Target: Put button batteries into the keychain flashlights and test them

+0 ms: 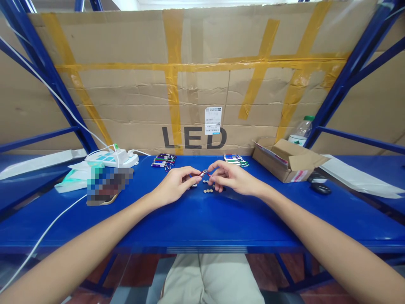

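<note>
My left hand (177, 183) and my right hand (229, 177) meet over the middle of the blue table (202, 219). Together they pinch a small red and silver keychain torch (203, 172) between their fingertips, both hands closed on it. Several small round button cells (208, 191) lie on the table just below the hands. Another small dark part lies by my left fingers; I cannot make out what it is.
Piles of coloured keychain torches lie at the back, one left (163, 161) and one right (236, 160). An open cardboard box (289, 162), a plastic bottle (302, 131) and a black mouse (320, 188) are at right. A white power strip (110, 157) and cable are at left.
</note>
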Tool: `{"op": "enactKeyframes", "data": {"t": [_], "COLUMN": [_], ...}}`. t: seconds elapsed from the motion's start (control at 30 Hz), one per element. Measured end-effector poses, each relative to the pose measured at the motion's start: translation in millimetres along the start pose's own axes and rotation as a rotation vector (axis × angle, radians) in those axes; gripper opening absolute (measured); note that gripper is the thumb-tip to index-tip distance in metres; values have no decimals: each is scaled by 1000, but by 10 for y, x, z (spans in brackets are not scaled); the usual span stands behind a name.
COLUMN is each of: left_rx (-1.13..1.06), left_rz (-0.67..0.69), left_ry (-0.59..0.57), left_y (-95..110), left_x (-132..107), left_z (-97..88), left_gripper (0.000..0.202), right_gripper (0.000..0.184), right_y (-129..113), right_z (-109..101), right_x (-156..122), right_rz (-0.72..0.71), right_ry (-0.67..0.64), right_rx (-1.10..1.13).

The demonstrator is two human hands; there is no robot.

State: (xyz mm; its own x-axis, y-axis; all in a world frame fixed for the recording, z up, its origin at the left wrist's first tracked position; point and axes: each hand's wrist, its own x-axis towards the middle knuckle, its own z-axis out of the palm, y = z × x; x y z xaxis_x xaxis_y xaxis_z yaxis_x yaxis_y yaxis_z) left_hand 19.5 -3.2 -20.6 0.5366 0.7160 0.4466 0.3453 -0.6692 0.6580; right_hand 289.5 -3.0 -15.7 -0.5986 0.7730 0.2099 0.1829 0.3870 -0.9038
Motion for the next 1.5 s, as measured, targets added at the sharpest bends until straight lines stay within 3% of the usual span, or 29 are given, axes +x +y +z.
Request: {"op": "enactKeyframes", "data": {"t": [0.37, 0.67, 0.8, 1.13, 1.5], "left_rx": [-16, -30, 33, 128, 141], "left_rz": [-34, -47, -1, 101, 146], "left_ry": [-13, -55, -86, -126, -156], "left_y": [28, -1, -18, -62, -37], "left_x": [-3, -10, -11, -8, -22], "left_z": [-13, -12, -7, -11, -8], "left_gripper": [34, 35, 32, 31, 31], "right_gripper": [38, 36, 34, 29, 28], "right_y": [82, -6, -15, 24, -8], "right_z": [-13, -31, -37, 23, 18], "right_x": [5, -6, -7, -6, -24], "right_rz": [-49, -72, -104, -74, -181], "right_ry": [-5, 14, 50, 41, 96], "right_rx": [-178, -301, -327, -150, -352]}}
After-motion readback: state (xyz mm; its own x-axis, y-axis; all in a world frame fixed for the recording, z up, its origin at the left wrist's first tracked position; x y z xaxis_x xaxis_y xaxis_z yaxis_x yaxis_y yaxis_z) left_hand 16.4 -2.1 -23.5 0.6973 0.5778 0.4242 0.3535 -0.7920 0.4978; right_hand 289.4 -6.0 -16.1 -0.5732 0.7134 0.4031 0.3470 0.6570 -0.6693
